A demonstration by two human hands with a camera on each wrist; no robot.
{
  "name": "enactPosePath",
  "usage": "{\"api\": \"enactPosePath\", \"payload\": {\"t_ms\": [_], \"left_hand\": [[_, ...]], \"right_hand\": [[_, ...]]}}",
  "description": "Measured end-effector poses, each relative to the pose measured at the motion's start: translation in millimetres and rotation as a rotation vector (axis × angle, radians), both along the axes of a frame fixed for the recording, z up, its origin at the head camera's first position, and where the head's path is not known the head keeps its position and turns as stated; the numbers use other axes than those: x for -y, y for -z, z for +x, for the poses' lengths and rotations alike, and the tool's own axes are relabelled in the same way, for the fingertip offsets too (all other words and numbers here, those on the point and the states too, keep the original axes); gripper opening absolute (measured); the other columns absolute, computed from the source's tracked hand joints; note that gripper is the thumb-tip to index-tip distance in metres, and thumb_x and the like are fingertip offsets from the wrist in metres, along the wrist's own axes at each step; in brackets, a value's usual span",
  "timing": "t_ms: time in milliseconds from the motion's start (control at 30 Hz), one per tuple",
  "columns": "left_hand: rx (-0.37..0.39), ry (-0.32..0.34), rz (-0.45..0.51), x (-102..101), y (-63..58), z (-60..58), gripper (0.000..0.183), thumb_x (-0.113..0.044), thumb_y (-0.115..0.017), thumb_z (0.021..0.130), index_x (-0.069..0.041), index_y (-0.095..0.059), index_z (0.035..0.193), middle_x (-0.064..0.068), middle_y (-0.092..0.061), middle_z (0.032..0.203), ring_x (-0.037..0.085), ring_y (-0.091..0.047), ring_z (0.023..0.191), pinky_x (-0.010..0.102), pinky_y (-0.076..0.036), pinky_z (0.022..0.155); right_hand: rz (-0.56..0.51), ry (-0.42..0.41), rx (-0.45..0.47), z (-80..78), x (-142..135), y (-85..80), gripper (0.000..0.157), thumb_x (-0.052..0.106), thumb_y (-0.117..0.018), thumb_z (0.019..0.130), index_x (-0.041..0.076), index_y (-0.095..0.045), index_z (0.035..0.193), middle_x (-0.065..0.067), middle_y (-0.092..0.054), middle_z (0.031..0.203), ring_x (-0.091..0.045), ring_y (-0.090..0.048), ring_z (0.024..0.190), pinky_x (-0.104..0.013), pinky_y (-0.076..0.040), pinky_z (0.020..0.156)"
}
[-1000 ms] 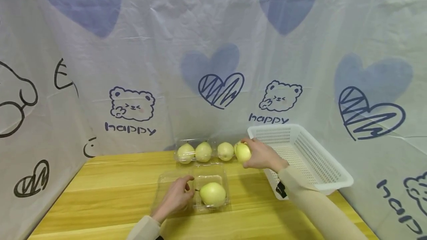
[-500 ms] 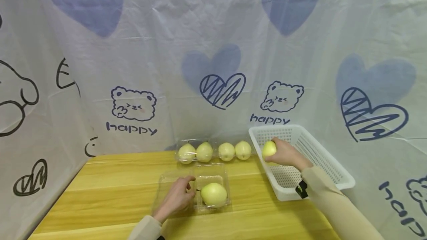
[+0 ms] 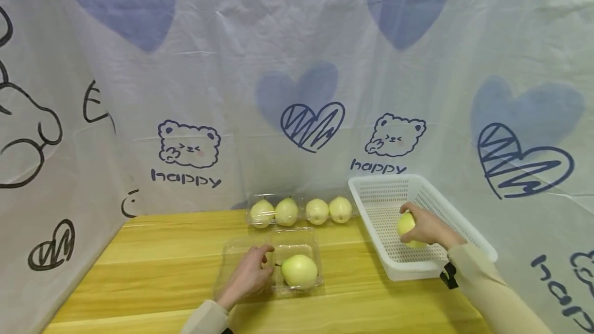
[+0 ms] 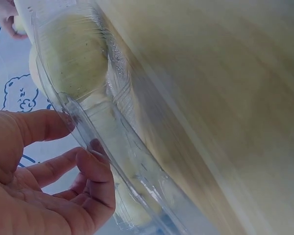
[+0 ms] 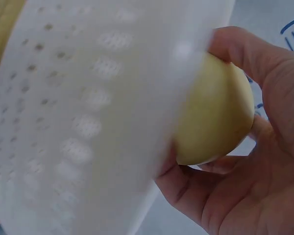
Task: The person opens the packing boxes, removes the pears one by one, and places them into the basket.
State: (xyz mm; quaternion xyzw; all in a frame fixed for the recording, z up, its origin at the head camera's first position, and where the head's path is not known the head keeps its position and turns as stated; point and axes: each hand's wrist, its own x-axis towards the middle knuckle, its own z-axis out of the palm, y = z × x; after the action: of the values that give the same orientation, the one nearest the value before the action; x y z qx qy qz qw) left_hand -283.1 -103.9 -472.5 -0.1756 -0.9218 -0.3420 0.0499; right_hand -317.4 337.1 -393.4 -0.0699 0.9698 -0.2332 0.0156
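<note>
While the right hand (image 3: pixel 429 228) grips a pear (image 3: pixel 406 224) inside the white basket (image 3: pixel 413 271), worktop's (image 3: pixel 158 256) right edge, I'd stay clear of the rim and let go only once the fruit is supported. Left hand (image 3: pixel 250 272) half-open, fingers loosely bent at the clear box (image 3: pixel 297 236) toward the near edge. Readable: "happy" on the curtain (image 3: pixel 278 14); no brand seen.

The blurred basket wall (image 5: pixel 88 107) hides one side of the pear (image 5: pixel 218 110) in the right wrist view.
</note>
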Motion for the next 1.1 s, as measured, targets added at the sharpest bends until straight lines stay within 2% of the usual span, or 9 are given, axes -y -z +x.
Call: {"api": "enactPosePath", "payload": {"t_ms": [267, 467, 567, 700, 800, 900, 1100], "left_hand": [[0.002, -0.019, -0.012, -1.3, 0.5, -1.2, 0.048, -0.004, -0.067, 0.080, 0.000, -0.059, 0.127, 0.013, -0.058, 0.095, 0.019, -0.051, 0.077, 0.030, -0.043, 0.061], [-0.008, -0.018, -0.008, -1.3, 0.0, 0.5, 0.049, -0.004, -0.067, 0.079, 0.001, -0.058, 0.127, 0.014, -0.059, 0.096, 0.020, -0.053, 0.079, 0.032, -0.046, 0.063], [-0.006, -0.019, -0.014, -1.5, -0.1, 1.6, 0.048, -0.005, -0.067, 0.080, 0.001, -0.058, 0.127, 0.014, -0.059, 0.096, 0.020, -0.054, 0.080, 0.032, -0.047, 0.064], [0.007, -0.013, -0.011, -2.5, -0.1, 2.0, 0.048, -0.005, -0.066, 0.082, 0.001, -0.057, 0.129, 0.016, -0.059, 0.098, 0.019, -0.052, 0.079, 0.031, -0.044, 0.062], [0.015, -0.009, -0.009, -3.0, -0.2, 2.2, 0.047, -0.005, -0.065, 0.084, 0.001, -0.056, 0.130, 0.017, -0.059, 0.100, 0.018, -0.051, 0.078, 0.030, -0.043, 0.062], [0.018, -0.014, -0.011, -3.2, 0.5, 2.5, 0.047, -0.005, -0.065, 0.084, 0.000, -0.056, 0.130, 0.016, -0.058, 0.101, 0.018, -0.052, 0.079, 0.030, -0.044, 0.063], [0.007, -0.026, -0.015, -4.2, 0.4, 3.2, 0.047, -0.005, -0.066, 0.083, -0.001, -0.057, 0.129, 0.015, -0.058, 0.100, 0.020, -0.053, 0.082, 0.031, -0.044, 0.063]], "right_hand": [[0.026, 0.112, 0.026, 4.7, -27.3, 7.9, 0.073, 0.022, -0.080, 0.073, 0.004, -0.041, 0.132, -0.022, -0.055, 0.097, -0.022, -0.052, 0.064, -0.028, -0.049, 0.048], [0.012, 0.184, 0.067, 5.6, -41.9, 14.4, 0.066, 0.020, -0.079, 0.075, 0.002, -0.043, 0.127, -0.035, -0.045, 0.110, -0.030, -0.050, 0.077, -0.033, -0.052, 0.049], [0.061, 0.205, 0.077, 6.9, -49.2, 16.2, 0.064, 0.023, -0.079, 0.076, 0.004, -0.044, 0.126, -0.031, -0.049, 0.106, -0.030, -0.050, 0.074, -0.034, -0.049, 0.050], [0.151, 0.210, 0.059, 9.7, -56.7, 17.5, 0.066, 0.028, -0.080, 0.074, 0.004, -0.048, 0.127, -0.022, -0.058, 0.099, -0.029, -0.052, 0.074, -0.039, -0.044, 0.058], [0.183, 0.200, 0.036, 11.6, -60.1, 18.8, 0.069, 0.029, -0.082, 0.073, 0.002, -0.051, 0.128, -0.029, -0.057, 0.108, -0.034, -0.053, 0.086, -0.048, -0.046, 0.066], [0.202, 0.187, 0.015, 12.5, -62.7, 20.4, 0.069, 0.027, -0.082, 0.071, 0.001, -0.053, 0.127, -0.033, -0.054, 0.113, -0.037, -0.053, 0.090, -0.053, -0.048, 0.069], [0.227, 0.110, 0.016, 10.7, -67.9, 27.6, 0.063, 0.016, -0.085, 0.065, 0.000, -0.059, 0.120, -0.025, -0.059, 0.105, -0.030, -0.053, 0.084, -0.044, -0.049, 0.066]]}}
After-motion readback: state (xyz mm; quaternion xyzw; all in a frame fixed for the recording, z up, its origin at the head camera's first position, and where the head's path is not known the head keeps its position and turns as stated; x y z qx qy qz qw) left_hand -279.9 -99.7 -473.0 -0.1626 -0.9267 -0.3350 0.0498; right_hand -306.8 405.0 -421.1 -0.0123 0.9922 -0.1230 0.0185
